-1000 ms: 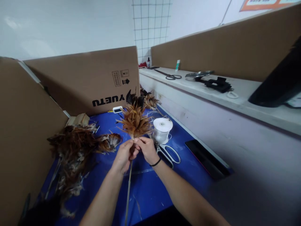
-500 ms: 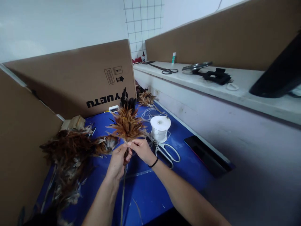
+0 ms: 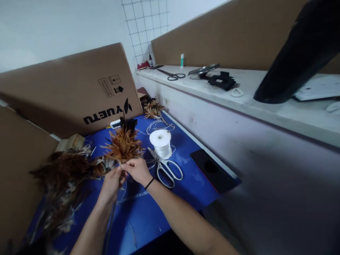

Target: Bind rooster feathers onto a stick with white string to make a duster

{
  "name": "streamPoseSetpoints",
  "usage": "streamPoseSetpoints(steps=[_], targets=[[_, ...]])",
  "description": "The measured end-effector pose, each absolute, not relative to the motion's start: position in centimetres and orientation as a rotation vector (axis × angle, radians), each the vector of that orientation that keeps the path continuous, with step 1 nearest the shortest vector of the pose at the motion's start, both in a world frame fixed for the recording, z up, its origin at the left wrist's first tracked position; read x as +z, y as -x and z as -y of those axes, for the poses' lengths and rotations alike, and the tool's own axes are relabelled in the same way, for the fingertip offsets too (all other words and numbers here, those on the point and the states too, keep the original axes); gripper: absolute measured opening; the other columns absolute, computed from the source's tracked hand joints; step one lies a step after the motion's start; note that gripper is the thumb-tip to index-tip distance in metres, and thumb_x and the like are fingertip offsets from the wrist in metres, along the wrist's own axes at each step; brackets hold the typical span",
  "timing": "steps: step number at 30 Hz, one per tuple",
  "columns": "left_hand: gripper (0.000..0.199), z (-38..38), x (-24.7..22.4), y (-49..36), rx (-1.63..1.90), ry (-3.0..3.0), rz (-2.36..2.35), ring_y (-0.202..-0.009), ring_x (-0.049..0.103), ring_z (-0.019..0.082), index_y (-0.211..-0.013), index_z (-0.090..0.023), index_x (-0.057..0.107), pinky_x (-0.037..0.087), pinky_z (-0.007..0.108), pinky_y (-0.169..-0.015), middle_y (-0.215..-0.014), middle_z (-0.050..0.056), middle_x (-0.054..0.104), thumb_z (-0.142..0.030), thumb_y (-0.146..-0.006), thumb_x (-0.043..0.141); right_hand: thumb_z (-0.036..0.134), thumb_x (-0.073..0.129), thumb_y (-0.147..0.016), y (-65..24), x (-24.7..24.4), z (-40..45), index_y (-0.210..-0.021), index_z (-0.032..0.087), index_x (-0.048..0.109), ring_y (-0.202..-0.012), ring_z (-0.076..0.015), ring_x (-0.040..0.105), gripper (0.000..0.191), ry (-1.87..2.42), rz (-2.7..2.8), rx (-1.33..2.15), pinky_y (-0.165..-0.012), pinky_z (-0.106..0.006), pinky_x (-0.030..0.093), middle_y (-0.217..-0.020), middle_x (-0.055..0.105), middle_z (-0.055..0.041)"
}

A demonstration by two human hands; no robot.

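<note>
Though still in hands [image 3: 138,171], feathers [image 3: 124,146] leftward

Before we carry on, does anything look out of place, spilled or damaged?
The cardboard panel at the back of the blue table looks odd: its YUETU lettering is upside down. On the left, brown feathers lie in a messy heap, though that may be deliberate. I see no clear damage or spill.

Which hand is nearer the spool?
Right. The right hand is left of the spool and closer to the wearer; the left hand is farther left, beyond the right.
</note>
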State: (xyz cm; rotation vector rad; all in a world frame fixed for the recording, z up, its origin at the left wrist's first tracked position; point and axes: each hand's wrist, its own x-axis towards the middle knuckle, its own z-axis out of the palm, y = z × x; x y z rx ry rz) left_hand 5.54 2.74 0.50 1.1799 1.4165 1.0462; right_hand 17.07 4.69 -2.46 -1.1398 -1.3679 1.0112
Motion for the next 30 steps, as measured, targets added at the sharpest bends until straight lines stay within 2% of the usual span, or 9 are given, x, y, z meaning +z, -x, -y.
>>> streamPoseSetpoints(steps=[4, 11, 17, 22, 26, 30], targets=[[0.042, -2.2, 0.9, -5.8, 1.062, -1.174, -1.483, -0.034, 0.027, 0.003, -0.056, -0.014, 0.051, 0.016, 0.016, -0.036, -0.041, -0.006, 0.038, -0.053, -0.06, 0.066, 0.038, 0.068, -0.069, -16.9, -2.0, -4.3, -0.062, 0.018, 0.067, -0.05, -0.01, 0.055, 0.021, 1.2, 1.255, 1.048, -0.05, -0.019, 0.039, -0.056, 0.066, 0.0002], [0.039, -1.4, 3.5, -5.1, 1.18, -1.117, -1.516, -0.033, 0.023, 0.001, -0.055, -0.015, 0.044, 0.015, 0.014, -0.033, -0.043, -0.009, 0.034, -0.047, -0.061, 0.066, 0.025, 0.066, -0.067, -17.7, -0.7, -3.1, -0.068, 0.021, 0.069, -0.058, -0.0112, 0.057, 0.004, 1.172, 1.432, 0.995, -0.057, -0.02, 0.039, -0.061, 0.065, 0.003], [0.036, -1.7, 4.7, -3.6, 1.32, -1.036, -1.397, -0.034, 0.026, 0.0, -0.061, -0.014, 0.048, 0.016, 0.013, -0.034, -0.049, -0.007, 0.041, -0.042, -0.059, 0.07, 0.029, 0.059, -0.077, -19.9, -0.8, -3.2, -0.074, 0.022, 0.071, -0.06, -0.0114, 0.056, 0.015, 1.119, 1.622, 0.852, -0.06, -0.021, 0.037, -0.065, 0.066, 0.002], [0.034, -3.1, 3.0, -3.2, 1.308, -0.929, -1.252, -0.034, 0.026, -0.001, -0.063, -0.013, 0.05, 0.012, 0.014, -0.034, -0.051, -0.006, 0.044, -0.039, -0.059, 0.072, 0.035, 0.055, -0.079, -20.7, -1.0, -3.8, -0.071, 0.019, 0.069, -0.05, -0.0102, 0.043, 0.023, 1.09, 1.599, 0.87, -0.051, -0.021, 0.031, -0.052, 0.053, 0.0035], [0.031, -4.0, 1.6, -2.9, 1.285, -0.84, -1.21, -0.032, 0.025, -0.001, -0.06, -0.013, 0.048, 0.011, 0.015, -0.033, -0.049, -0.006, 0.043, -0.033, -0.062, 0.071, 0.036, 0.056, -0.079, -20.4, -1.1, -3.7, -0.069, 0.017, 0.068, -0.047, -0.009, 0.037, 0.024, 1.068, 1.585, 0.947, -0.047, -0.022, 0.027, -0.05, 0.046, 0.0043], [0.024, -4.6, 0.7, -2.0, 1.245, -0.774, -1.131, -0.032, 0.024, -0.001, -0.061, -0.012, 0.05, 0.011, 0.014, -0.033, -0.049, -0.006, 0.043, -0.027, -0.064, 0.069, 0.038, 0.051, -0.084, -19.9, -1.3, -3.7, -0.076, 0.019, 0.069, -0.052, -0.0105, 0.044, 0.027, 1.088, 1.675, 0.795, -0.053, -0.023, 0.034, -0.056, 0.053, 0.0024]])
